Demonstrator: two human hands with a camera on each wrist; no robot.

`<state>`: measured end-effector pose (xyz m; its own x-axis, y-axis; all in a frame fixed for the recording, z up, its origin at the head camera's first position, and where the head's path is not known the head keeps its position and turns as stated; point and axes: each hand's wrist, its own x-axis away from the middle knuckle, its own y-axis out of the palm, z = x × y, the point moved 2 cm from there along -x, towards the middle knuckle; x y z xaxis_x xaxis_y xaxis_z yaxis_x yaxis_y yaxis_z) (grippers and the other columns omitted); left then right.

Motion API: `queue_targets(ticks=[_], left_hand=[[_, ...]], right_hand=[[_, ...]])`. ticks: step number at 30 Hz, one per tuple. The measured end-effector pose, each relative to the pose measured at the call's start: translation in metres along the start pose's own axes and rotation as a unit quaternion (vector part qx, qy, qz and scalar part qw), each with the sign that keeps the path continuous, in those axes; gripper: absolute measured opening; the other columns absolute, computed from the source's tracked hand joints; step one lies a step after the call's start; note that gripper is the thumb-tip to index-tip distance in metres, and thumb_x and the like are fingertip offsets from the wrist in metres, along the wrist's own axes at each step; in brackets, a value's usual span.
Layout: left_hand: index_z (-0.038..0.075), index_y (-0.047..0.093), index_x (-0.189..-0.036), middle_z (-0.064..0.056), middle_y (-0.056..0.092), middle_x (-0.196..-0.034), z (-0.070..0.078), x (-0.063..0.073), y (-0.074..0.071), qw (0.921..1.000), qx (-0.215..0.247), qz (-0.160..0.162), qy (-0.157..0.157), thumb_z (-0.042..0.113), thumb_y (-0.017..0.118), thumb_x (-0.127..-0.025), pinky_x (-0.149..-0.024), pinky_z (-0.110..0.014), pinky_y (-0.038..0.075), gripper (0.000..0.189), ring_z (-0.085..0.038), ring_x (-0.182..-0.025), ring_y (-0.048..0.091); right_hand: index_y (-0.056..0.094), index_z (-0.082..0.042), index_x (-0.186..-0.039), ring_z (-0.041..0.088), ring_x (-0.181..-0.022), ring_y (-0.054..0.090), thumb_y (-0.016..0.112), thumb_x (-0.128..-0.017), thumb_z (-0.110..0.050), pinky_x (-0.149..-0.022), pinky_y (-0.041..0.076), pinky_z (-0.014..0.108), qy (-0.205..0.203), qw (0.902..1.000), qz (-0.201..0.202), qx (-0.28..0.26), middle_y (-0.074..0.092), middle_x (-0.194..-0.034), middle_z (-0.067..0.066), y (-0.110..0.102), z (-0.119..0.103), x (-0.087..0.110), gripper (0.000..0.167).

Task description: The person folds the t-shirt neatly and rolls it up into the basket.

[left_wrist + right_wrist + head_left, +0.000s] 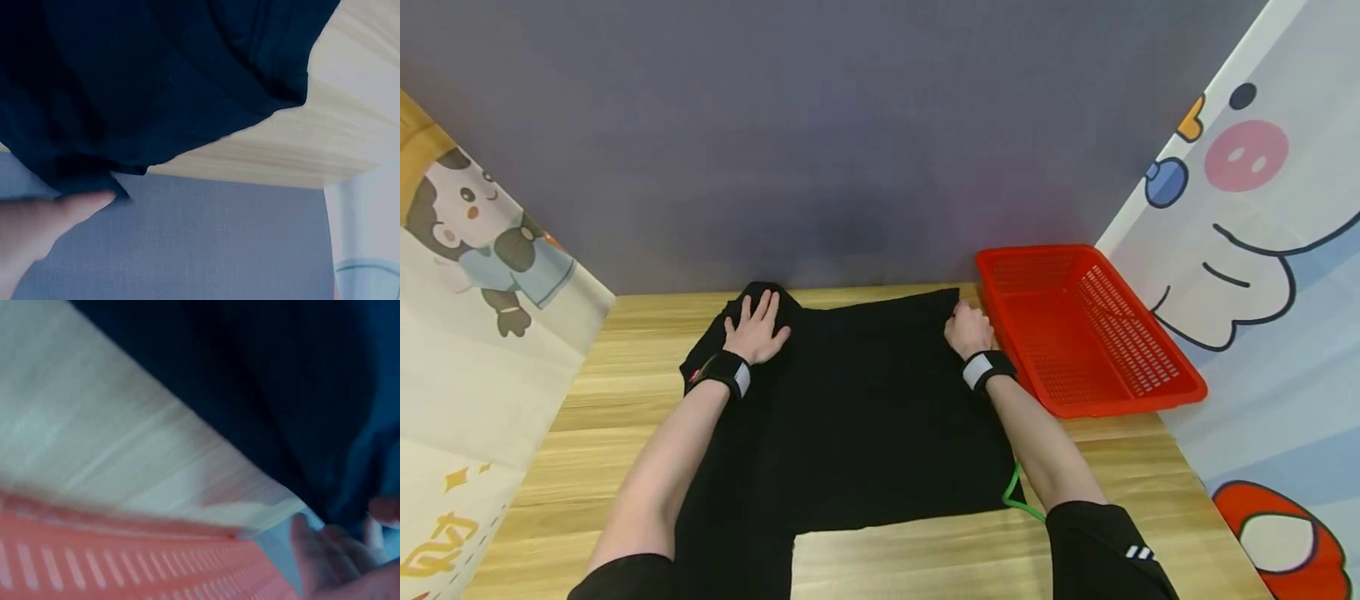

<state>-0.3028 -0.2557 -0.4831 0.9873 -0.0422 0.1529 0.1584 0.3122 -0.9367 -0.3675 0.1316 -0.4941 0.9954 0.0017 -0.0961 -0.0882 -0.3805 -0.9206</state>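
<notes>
A black garment lies spread over the wooden table, its exact kind hard to tell. My left hand rests on its far left part with the fingers straight and apart. The left wrist view shows the garment's bunched folds and uneven edge beside one digit of that hand. At the far right corner, my right hand pinches the cloth with curled fingers. In the right wrist view, the fingers and thumb meet around the edge of the garment, slightly blurred.
A red plastic basket with slotted walls stands close to my right hand. A green cord shows by the garment's near right corner. The wooden table ends at a grey panel, and printed cartoon sheets line both sides.
</notes>
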Motion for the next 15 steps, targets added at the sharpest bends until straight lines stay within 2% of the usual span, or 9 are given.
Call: queue_targets(ticks=[3, 5, 7, 9, 11, 13, 15], left_hand=[[0.011, 0.004, -0.163, -0.013, -0.005, -0.171, -0.005, 0.014, 0.001, 0.9998, -0.002, -0.021, 0.000, 0.040, 0.039, -0.107, -0.115, -0.077, 0.000, 0.072, -0.041, -0.156, -0.012], [0.010, 0.011, -0.162, -0.016, 0.001, -0.170, -0.010, 0.027, 0.002, 0.9998, -0.007, -0.008, 0.018, 0.038, 0.041, -0.106, -0.115, -0.077, 0.002, 0.069, -0.042, -0.156, -0.006], [0.008, 0.023, -0.159, -0.020, 0.013, -0.167, -0.014, 0.043, 0.002, 0.9986, -0.018, 0.014, 0.048, 0.034, 0.046, -0.105, -0.116, -0.075, 0.007, 0.065, -0.045, -0.154, 0.005], [0.006, 0.036, -0.152, -0.024, 0.029, -0.158, -0.019, 0.062, 0.003, 0.9951, -0.035, 0.040, 0.083, 0.029, 0.054, -0.102, -0.115, -0.072, 0.018, 0.058, -0.049, -0.147, 0.020], [0.004, 0.049, -0.141, -0.024, 0.044, -0.144, -0.026, 0.082, 0.005, 0.9896, -0.049, 0.064, 0.119, 0.023, 0.061, -0.098, -0.108, -0.067, 0.031, 0.049, -0.048, -0.134, 0.036], [0.005, 0.057, -0.127, -0.021, 0.055, -0.125, -0.034, 0.105, 0.009, 0.9826, -0.057, 0.084, 0.155, 0.017, 0.069, -0.092, -0.096, -0.059, 0.041, 0.039, -0.043, -0.118, 0.047], [0.008, 0.062, -0.114, -0.012, 0.060, -0.108, -0.041, 0.128, 0.014, 0.9762, -0.057, 0.102, 0.183, 0.014, 0.076, -0.086, -0.085, -0.047, 0.044, 0.032, -0.033, -0.101, 0.053]], right_hand=[[0.053, 0.006, -0.130, 0.050, -0.108, 0.064, 0.057, -0.094, -0.016, -0.092, 0.053, 0.057, -0.012, 0.9984, -0.056, 0.005, 0.062, -0.127, 0.031, -0.001, -0.005, 0.009, 0.043], [0.050, 0.007, -0.137, 0.048, -0.115, 0.062, 0.059, -0.094, -0.016, -0.097, 0.051, 0.056, -0.041, 0.9957, -0.082, 0.012, 0.057, -0.136, 0.030, -0.002, -0.010, 0.018, 0.050], [0.053, 0.004, -0.137, 0.047, -0.117, 0.061, 0.062, -0.093, -0.016, -0.099, 0.051, 0.056, -0.073, 0.9922, -0.101, 0.016, 0.055, -0.140, 0.028, -0.005, -0.012, 0.032, 0.049], [0.059, 0.002, -0.131, 0.044, -0.116, 0.062, 0.064, -0.093, -0.014, -0.098, 0.051, 0.054, -0.109, 0.9877, -0.112, 0.013, 0.058, -0.137, 0.026, -0.009, -0.011, 0.050, 0.042], [0.064, 0.001, -0.124, 0.041, -0.112, 0.063, 0.068, -0.091, -0.012, -0.095, 0.052, 0.052, -0.148, 0.9819, -0.118, 0.006, 0.061, -0.128, 0.024, -0.016, -0.007, 0.071, 0.036], [0.067, -0.001, -0.116, 0.035, -0.104, 0.064, 0.072, -0.089, -0.010, -0.090, 0.054, 0.049, -0.188, 0.9742, -0.125, -0.002, 0.064, -0.115, 0.020, -0.022, 0.002, 0.094, 0.029], [0.069, -0.004, -0.110, 0.027, -0.095, 0.063, 0.076, -0.086, -0.011, -0.084, 0.054, 0.041, -0.228, 0.9636, -0.140, -0.004, 0.064, -0.103, 0.012, -0.028, 0.014, 0.115, 0.025]])
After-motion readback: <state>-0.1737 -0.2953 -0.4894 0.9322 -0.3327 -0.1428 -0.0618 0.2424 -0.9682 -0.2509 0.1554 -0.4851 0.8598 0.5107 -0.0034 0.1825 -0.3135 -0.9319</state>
